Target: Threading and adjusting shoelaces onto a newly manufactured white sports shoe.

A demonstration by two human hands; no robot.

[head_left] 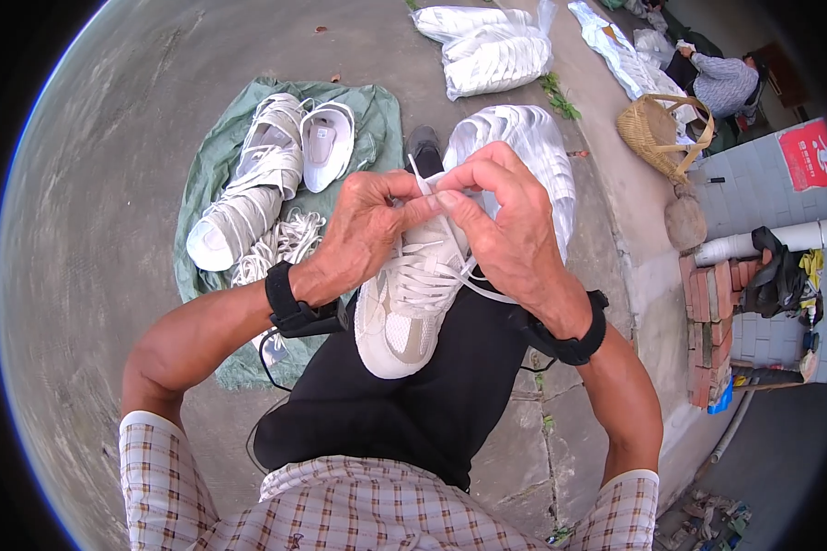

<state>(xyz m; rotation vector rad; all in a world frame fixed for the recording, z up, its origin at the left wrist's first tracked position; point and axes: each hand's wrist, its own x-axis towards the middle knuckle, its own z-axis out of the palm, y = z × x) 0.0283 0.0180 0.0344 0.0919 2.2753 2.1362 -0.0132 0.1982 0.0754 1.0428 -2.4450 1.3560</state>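
Observation:
A white and beige shoe (406, 317) rests on my black-trousered lap, its toe pointing toward me. White lace runs criss-cross up its front. Over the top of the shoe, my left hand (366, 228) pinches the shoelace (420, 179) between thumb and fingers. From the other side my right hand (516, 230) is closed on the lace too, its thumb close to the left one. A loose length of lace hangs below the right hand. The ankle opening is mostly hidden behind my fingers.
On the left, a green woven sheet (381, 119) bears several white shoe uppers (326, 147) and a heap of laces (294, 237). Bagged white shoe parts (501, 60) lie ahead. At right are a wicker basket (648, 129), stacked bricks (708, 321) and a seated person (726, 87).

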